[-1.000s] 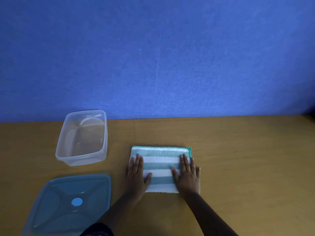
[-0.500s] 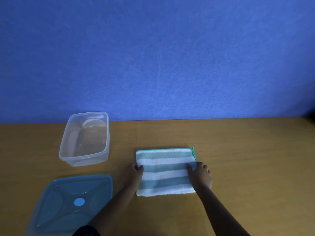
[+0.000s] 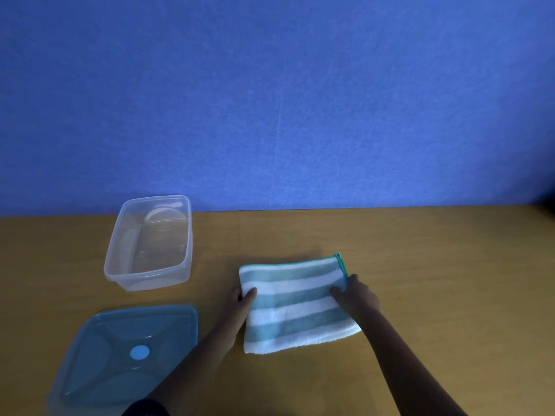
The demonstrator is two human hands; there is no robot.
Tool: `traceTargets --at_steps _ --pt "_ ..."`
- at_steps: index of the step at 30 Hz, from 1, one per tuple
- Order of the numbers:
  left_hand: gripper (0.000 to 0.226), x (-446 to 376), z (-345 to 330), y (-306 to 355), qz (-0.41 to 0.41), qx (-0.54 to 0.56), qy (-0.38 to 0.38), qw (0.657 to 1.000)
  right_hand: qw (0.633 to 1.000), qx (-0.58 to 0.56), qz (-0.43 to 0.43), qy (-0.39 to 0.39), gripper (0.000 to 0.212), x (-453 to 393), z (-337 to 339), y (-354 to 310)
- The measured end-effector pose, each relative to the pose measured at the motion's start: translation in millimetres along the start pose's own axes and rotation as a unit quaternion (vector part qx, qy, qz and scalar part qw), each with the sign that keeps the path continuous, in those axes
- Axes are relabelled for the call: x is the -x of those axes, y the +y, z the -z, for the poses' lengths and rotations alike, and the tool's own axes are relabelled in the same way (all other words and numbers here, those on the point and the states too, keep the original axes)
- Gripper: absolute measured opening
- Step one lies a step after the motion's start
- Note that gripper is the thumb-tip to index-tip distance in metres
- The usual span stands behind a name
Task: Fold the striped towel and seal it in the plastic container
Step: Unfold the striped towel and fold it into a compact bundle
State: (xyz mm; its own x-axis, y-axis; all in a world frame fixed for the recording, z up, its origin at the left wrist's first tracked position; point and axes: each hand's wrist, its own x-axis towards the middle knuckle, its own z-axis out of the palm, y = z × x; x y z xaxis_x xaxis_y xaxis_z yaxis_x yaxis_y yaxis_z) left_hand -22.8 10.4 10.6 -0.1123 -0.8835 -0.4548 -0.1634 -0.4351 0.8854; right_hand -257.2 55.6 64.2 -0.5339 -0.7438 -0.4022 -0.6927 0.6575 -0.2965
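The folded striped towel (image 3: 295, 304), teal and white with a green hem, lies in the middle of the table, turned slightly counter-clockwise. My left hand (image 3: 240, 307) pinches its left edge, thumb on top. My right hand (image 3: 357, 298) grips the right edge near the far corner. The clear plastic container (image 3: 150, 244) stands open and empty to the far left of the towel. Its blue lid (image 3: 126, 355) lies flat in front of the container, at the near left.
The wooden table (image 3: 420, 265) stretches to the right of the towel. A blue wall (image 3: 270, 100) rises behind the table's far edge. A dark object (image 3: 548, 202) shows at the far right edge.
Both hands went from lying flat on the towel to gripping its left and right edges. The towel has rotated a little counter-clockwise, its right side now farther back.
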Motion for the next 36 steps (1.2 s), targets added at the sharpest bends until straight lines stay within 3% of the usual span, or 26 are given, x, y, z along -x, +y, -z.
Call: traceTargets --at_steps 3,9,14,18,22,30,36 --pt "0.034 -0.1 -0.3 -5.8 0.008 0.006 0.03 1.0 0.999 0.026 0.04 0.001 0.047 4.2 5.3 -6.7" --pt "0.021 6.9 1.4 -9.3 0.017 0.056 0.014 0.998 0.997 -0.016 0.072 0.018 0.058 13.8 7.6 -20.2" --pt "0.029 3.5 3.7 -11.0 0.023 0.035 0.019 0.999 0.993 0.015 0.079 0.085 0.052 26.0 -0.2 -31.3" --pt "0.031 3.9 5.1 -12.8 0.016 0.034 0.009 0.999 0.98 0.062 0.132 0.135 0.047 38.6 -16.5 -36.7" --pt "0.046 3.8 4.7 -14.2 0.004 0.023 0.007 1.0 0.981 0.048 0.156 0.1 0.053 49.6 -32.1 -38.9" --pt "0.048 0.0 4.5 -18.4 -0.013 0.022 0.002 1.0 0.982 0.006 0.18 0.061 0.073 56.2 -44.3 -51.6" --pt "0.048 1.2 5.2 -18.1 -0.018 0.018 -0.007 1.0 0.972 0.064 0.204 0.098 0.056 49.7 -50.0 -60.5"
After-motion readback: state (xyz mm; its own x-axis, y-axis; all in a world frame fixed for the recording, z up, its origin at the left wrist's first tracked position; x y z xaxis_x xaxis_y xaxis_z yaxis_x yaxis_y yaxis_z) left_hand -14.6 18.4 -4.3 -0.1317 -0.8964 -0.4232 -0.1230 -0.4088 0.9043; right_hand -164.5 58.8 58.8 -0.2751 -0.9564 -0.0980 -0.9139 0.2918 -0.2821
